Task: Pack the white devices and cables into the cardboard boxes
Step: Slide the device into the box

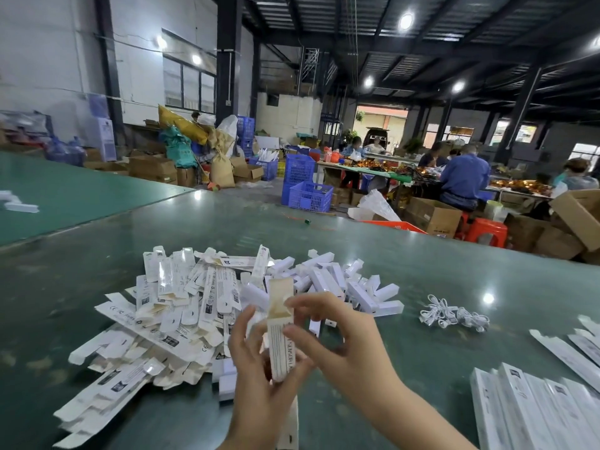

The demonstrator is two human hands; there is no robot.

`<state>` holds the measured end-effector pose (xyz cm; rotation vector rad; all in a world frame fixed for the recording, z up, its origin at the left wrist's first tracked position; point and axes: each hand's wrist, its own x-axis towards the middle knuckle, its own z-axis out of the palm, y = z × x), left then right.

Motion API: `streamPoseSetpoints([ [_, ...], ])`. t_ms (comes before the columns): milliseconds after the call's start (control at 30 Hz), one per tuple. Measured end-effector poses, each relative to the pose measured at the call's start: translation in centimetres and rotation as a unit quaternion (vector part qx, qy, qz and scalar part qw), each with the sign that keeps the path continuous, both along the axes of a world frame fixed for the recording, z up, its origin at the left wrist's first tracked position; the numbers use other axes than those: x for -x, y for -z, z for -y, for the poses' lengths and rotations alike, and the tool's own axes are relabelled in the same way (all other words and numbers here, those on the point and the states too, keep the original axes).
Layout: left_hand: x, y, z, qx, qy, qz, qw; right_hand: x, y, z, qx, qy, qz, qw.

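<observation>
A narrow white cardboard box point(281, 332) stands upright between my two hands, its top flap open and showing a brown inside. My left hand point(259, 362) grips its lower part from the left. My right hand point(337, 339) pinches its upper part with thumb and fingers. Behind it lies a heap of flat, unfolded boxes point(156, 319). A pile of white stick-shaped devices point(344, 284) lies to the right of that heap. A bundle of white cables point(454, 316) rests further right on the green table point(422, 254).
Closed white boxes point(539, 410) are stacked at the lower right, with more flat ones beyond them. A second green table point(65, 196) stands at the left. Past the far edge are blue crates point(308, 196), brown cartons and seated people at another table.
</observation>
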<state>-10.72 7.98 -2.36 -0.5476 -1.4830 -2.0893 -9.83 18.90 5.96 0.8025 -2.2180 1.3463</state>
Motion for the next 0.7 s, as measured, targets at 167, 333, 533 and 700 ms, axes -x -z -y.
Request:
streamPoseSetpoints([
  [167, -0.1, -0.2, -0.1, -0.009, 0.005, -0.015, 1.000, 0.1, -0.1, -0.7, -0.016, -0.015, 0.012, 1.000],
  [333, -0.2, 0.1, 0.4, 0.014, -0.008, -0.037, 0.999, 0.0, -0.8, -1.2, -0.056, -0.041, -0.042, 0.997],
  [533, 0.0, -0.3, 0.7, 0.034, -0.012, -0.078, 0.996, -0.9, -0.8, -0.5, 0.005, -0.087, 0.000, 0.996],
  [700, 0.0, 0.3, 0.6, 0.033, -0.028, -0.072, 0.996, -0.6, -0.8, 0.3, 0.066, -0.054, 0.029, 0.996],
])
